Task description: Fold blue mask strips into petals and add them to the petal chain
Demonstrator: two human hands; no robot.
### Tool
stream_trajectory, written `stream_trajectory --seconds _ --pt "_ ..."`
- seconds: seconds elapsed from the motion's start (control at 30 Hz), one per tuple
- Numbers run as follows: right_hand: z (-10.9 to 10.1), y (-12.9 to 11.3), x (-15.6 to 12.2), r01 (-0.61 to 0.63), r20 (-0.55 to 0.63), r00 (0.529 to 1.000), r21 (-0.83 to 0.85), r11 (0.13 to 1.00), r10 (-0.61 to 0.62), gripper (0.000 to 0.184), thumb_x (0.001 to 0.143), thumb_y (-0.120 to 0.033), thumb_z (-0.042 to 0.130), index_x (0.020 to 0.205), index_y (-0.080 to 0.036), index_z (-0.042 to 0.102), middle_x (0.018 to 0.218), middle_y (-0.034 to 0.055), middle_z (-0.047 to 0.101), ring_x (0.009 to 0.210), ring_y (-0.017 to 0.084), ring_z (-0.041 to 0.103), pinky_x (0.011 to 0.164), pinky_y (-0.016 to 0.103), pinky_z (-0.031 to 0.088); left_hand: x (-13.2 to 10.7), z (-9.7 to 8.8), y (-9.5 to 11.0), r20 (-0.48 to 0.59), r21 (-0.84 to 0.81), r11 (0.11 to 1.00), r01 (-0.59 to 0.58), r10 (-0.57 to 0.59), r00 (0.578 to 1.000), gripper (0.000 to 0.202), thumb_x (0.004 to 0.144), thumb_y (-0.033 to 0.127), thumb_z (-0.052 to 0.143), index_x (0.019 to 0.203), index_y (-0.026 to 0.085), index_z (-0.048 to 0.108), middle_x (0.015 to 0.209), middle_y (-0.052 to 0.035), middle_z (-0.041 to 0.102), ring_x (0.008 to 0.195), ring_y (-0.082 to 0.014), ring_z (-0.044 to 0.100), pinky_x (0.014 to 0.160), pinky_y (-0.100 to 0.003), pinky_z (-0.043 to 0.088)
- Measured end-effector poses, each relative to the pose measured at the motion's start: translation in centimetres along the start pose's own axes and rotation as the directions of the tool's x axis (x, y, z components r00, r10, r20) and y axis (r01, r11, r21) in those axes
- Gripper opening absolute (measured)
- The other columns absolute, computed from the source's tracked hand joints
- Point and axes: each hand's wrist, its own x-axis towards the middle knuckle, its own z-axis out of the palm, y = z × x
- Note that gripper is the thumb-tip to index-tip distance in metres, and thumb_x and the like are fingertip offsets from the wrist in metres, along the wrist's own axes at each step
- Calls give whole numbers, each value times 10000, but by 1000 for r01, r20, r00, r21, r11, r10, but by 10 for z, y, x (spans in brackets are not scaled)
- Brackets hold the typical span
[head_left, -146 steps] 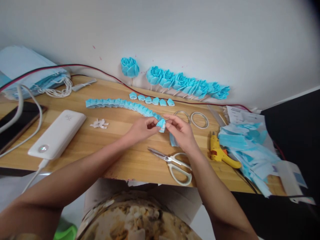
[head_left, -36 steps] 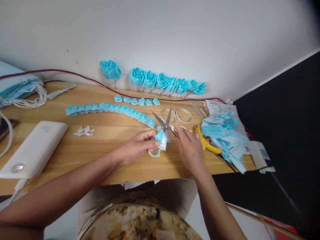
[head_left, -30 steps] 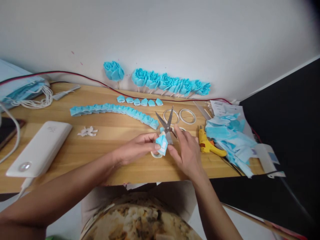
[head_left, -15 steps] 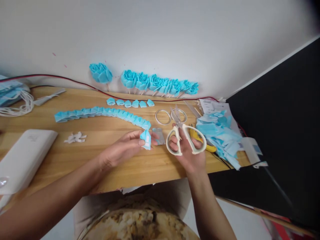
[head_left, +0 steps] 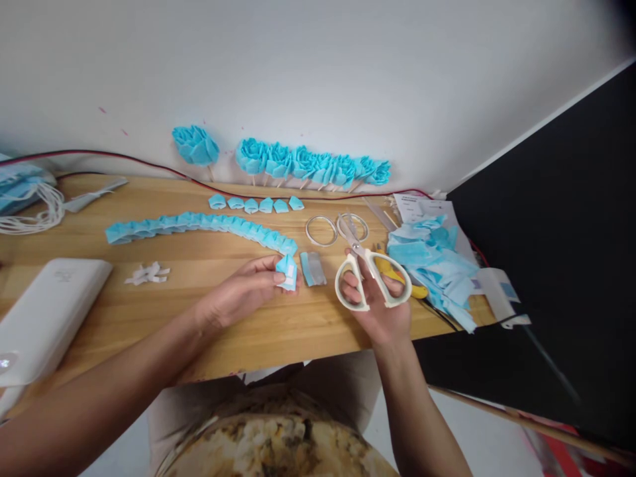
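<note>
My left hand (head_left: 248, 289) pinches a small folded blue petal (head_left: 287, 273) with a white strip on its face, held just in front of the right end of a curved row of folded blue petals (head_left: 223, 223). My right hand (head_left: 380, 311) is palm up, its fingers through the white handles of the scissors (head_left: 356, 247). The scissors' blades point away from me and lie nearly together. Between both hands a blue and grey rectangular piece (head_left: 314, 269) lies on the table. Beyond the scissors are two tape rings (head_left: 321, 230).
Several blue fabric roses (head_left: 303, 161) on sticks lean against the wall, with several loose petals (head_left: 266, 205) before them. Blue scraps (head_left: 432, 255) and a yellow-handled tool (head_left: 397, 271) lie right. White strips (head_left: 148, 273) and a white power bank (head_left: 52, 318) are left.
The scissors' blades have come closer together. My left fingers have drawn back from the blue and grey piece, which now shows more fully. The view has shifted slightly.
</note>
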Motion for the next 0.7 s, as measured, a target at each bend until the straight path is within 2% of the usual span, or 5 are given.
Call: stream_trajectory --seconds 0.13,0.27,0.4,0.57,0.7 --pt "-2 0 -5 -10 -1 1000 33 999 10 715 914 -699 257 1349 -248 600 790 35 486 576 176 355 541 343 406 0 0 0 -15 -8 1000 -2 2 1000 166 763 285 782 806 133 728 845 -74 707 766 -163 620 778 -287 486" --pt "8 4 -10 -88 45 995 -3 996 88 797 885 -781 246 1348 -228 586 789 36 508 561 164 345 523 330 383 0 1 1 -43 13 1000 13 -12 999 184 752 292 801 810 137 720 822 -70 707 769 -169 626 760 -286 490" --pt "18 7 -10 -105 37 994 28 994 104 695 865 -726 394 1266 -215 642 774 47 553 567 168 387 504 319 380 1 1 1 -72 5 1000 8 -8 997 224 751 320 815 807 133 708 818 -67 709 756 -163 628 767 -289 498" --pt "9 5 -12 -36 42 998 -39 999 38 544 862 -629 576 1232 -239 659 851 66 650 600 171 479 512 305 393 4 -3 -1 -131 -40 999 1 -6 991 231 749 303 817 793 132 668 798 -54 704 719 -152 639 741 -285 492" --pt "4 1 -14 -61 64 996 -25 998 62 533 862 -609 588 1232 -232 658 859 74 673 613 185 539 501 304 396 6 -6 -2 -160 -67 998 -2 -9 987 227 753 290 806 784 142 638 766 -44 703 695 -152 640 733 -290 488"
